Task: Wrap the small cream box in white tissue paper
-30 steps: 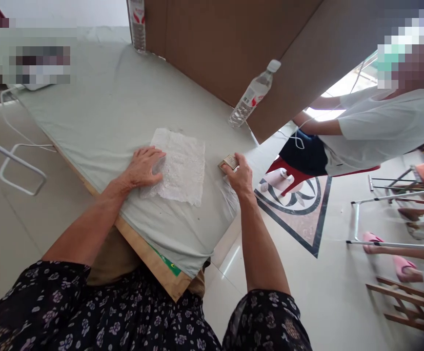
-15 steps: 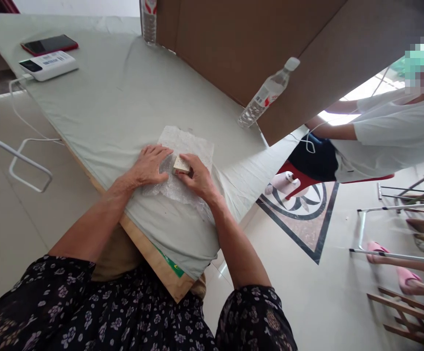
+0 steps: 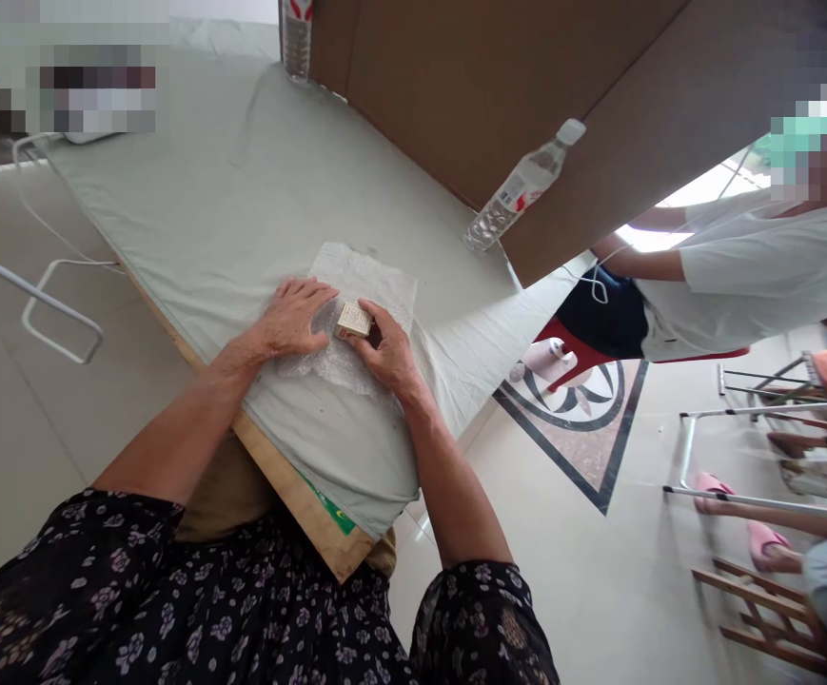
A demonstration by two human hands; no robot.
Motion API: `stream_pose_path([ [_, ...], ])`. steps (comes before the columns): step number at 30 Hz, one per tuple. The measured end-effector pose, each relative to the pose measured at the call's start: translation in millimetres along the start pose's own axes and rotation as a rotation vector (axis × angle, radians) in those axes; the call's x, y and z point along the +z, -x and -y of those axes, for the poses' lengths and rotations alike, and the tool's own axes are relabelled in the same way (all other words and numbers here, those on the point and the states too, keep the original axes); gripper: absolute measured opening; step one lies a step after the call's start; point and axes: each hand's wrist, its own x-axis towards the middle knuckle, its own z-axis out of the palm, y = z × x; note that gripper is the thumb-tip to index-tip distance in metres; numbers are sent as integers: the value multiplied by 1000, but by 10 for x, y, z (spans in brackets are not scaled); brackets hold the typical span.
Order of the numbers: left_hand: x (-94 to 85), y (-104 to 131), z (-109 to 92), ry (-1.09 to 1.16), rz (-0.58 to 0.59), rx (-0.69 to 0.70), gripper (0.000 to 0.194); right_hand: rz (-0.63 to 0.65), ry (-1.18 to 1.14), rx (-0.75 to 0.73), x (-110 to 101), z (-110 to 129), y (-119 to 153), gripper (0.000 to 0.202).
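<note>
A small cream-coloured box [image 3: 355,319] with printing on its top and a bit of red on its side sits over a sheet of bubble wrap [image 3: 366,271]. The thumb and fingers of my right hand [image 3: 391,354] grip it from the right. My left hand [image 3: 294,320] lies flat on the left part of the sheet, its fingers extended and the thumb apart, with a short gap to the box. Under both hands, the wrap rests on the table's pale green cloth [image 3: 206,228].
A clear water bottle [image 3: 523,190] leans by a large cardboard sheet [image 3: 456,95]; another bottle [image 3: 297,43] stands farther back. A white device [image 3: 99,133] with a cable is at the far left. On the right sits a person in a white shirt [image 3: 762,276].
The box has shifted slightly left and tipped so that more of its printed face shows. My left hand stays almost where it was. The camera view has turned a little.
</note>
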Motion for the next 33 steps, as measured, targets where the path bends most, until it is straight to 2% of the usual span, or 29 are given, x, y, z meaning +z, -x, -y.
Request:
stream_pose_path([
  [5,-27,-3,7,7,13,-11,75,14,26,3,-64,48,28,60],
  [7,-33,0,12,18,7,-21,75,-35,56,-3,-155,126,142,62],
  [9,-33,1,15,36,-6,-28,75,-84,113,-18,-244,238,324,56],
  [11,-31,-4,19,59,-24,-29,73,-10,180,-61,-287,361,529,47],
  [14,-44,-22,28,103,-61,-34,71,119,326,-137,-223,496,743,39],
  [16,-94,-24,26,152,-97,-39,67,118,417,-153,-136,525,776,22],
  [19,-251,36,-18,256,-149,-30,59,5,473,-177,-76,520,695,25],
  [22,-419,162,-120,286,-87,73,58,-117,459,-185,-155,533,548,24],
  [25,-478,238,-238,207,-71,111,66,-162,404,-148,-275,546,362,20],
  [29,-414,133,-355,252,-151,-30,26,-137,223,-53,-342,427,65,14],
  [31,-375,27,-393,357,-156,-145,18,-128,71,15,-329,313,-64,14],
  [33,-337,-72,-419,466,-166,-234,17,-118,-113,90,-289,200,-150,16],
])
